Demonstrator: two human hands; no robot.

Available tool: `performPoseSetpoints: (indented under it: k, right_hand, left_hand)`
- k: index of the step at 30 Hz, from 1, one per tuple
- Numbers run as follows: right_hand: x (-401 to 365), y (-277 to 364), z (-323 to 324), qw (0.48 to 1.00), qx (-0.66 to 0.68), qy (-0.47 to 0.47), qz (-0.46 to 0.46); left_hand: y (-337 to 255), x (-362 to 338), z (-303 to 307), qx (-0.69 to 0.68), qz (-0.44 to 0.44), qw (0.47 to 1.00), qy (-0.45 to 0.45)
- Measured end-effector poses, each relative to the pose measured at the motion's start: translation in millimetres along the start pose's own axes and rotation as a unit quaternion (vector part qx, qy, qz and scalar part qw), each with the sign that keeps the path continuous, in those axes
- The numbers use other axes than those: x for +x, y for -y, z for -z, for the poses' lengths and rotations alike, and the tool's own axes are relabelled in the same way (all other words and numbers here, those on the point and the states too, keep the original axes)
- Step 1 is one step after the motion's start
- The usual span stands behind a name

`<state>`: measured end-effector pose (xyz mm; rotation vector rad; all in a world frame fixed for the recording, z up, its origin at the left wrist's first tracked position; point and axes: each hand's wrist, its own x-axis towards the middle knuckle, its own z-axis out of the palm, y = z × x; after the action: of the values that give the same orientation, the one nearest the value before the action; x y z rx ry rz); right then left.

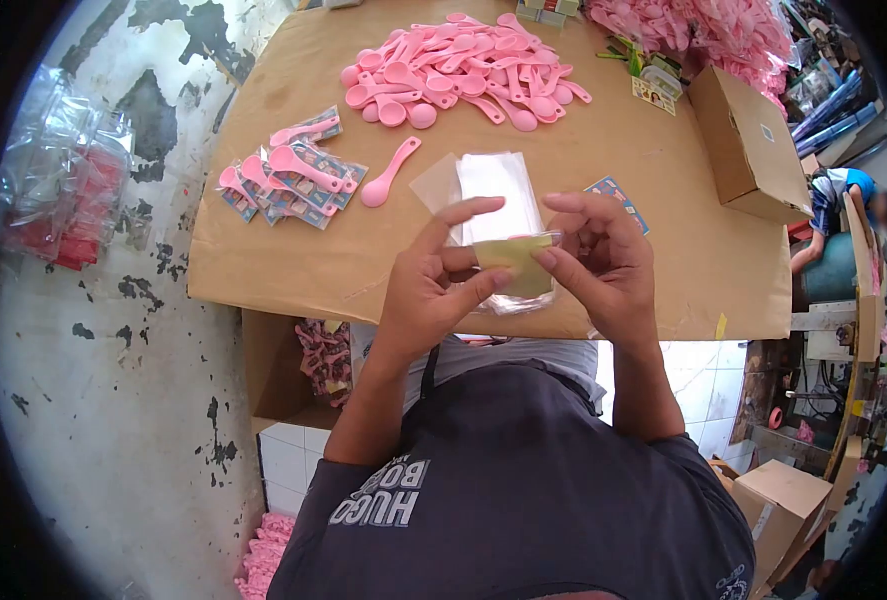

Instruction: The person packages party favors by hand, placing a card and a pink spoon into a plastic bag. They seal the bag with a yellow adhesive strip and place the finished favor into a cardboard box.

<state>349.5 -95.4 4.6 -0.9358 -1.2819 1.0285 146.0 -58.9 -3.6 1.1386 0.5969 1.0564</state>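
Observation:
My left hand (438, 265) pinches the left side of a small yellowish card (516, 268) in a clear bag. My right hand (603, 262) grips its right upper edge between thumb and fingers. A stack of clear plastic bags (498, 185) lies on the table just beyond my hands. One pink spoon (391, 172) rests alone to the left of the stack. Farther left are several bagged pink spoons with blue cards (308, 205). A blue printed card (618, 203) lies partly behind my right hand.
A big heap of pink spoons (453, 68) is at the table's far side. An open cardboard box (748, 145) stands at the right edge of the table (293, 262). Clear bags (63, 170) hang at the left wall. Another person (831, 200) is at the far right.

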Motion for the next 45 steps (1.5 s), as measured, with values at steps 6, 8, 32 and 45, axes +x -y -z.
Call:
performPoseSetpoints:
  k: [6,8,32,45]
  right_hand:
    - [1,0,2,0.995,-0.100,-0.010,-0.006]
    - [1,-10,6,0.972,-0.229,-0.045,0.017]
    - [9,-34,-2,0.900,-0.430,-0.002,0.075]
    - [5,-49,-1,0.899,-0.434,0.038,0.032]
  left_hand:
    - [-2,2,25,0.201,-0.008,0.979,0.035]
    - [-13,14,34,0.246,-0.199,0.947,-0.058]
    - [2,-5,78,0.291,-0.108,0.933,-0.183]
    - [22,-1,44,0.124,0.102,0.986,-0.048]
